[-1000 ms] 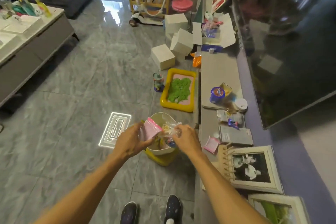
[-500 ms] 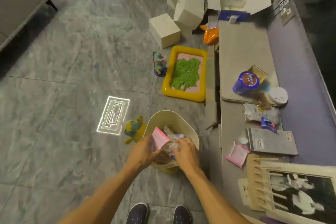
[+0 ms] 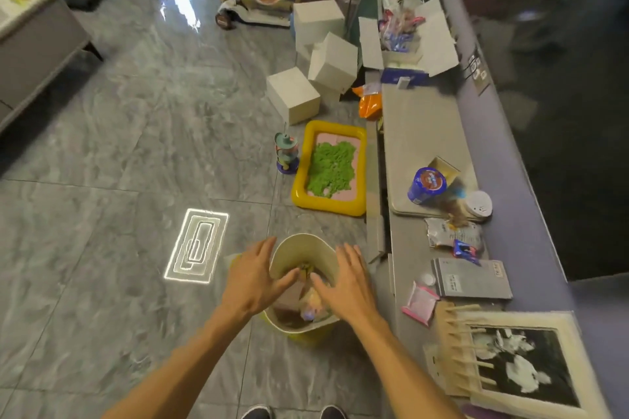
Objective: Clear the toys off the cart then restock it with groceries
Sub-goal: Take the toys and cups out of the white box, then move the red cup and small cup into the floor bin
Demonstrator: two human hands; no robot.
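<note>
Both hands hover low in the centre of the frame, palms down, fingers straight and spread, holding nothing. The left hand lies over the left edge of the bin and the right hand over its right edge, thumbs pointing inward above the mouth. Inside the bin is a crumpled clear bag among other small items too blurred to name. With the hands bare and these things lying in the bin, this load looks delivered. The bin seems to serve as the dump for toys cleared off the cart.

The bin stands on the floor, just beside the long worktop that runs up the right side. No cart shows in the frame.

Above the bin on the floor sits a yellow tray of green sand, with a small toy tower touching or just beside its left edge. White boxes are piled further up.

On the worktop lie a blue can, a snack packet and a pink packet, within easy reach of the right hand. These may be groceries for restocking. A framed picture rests at lower right.
</note>
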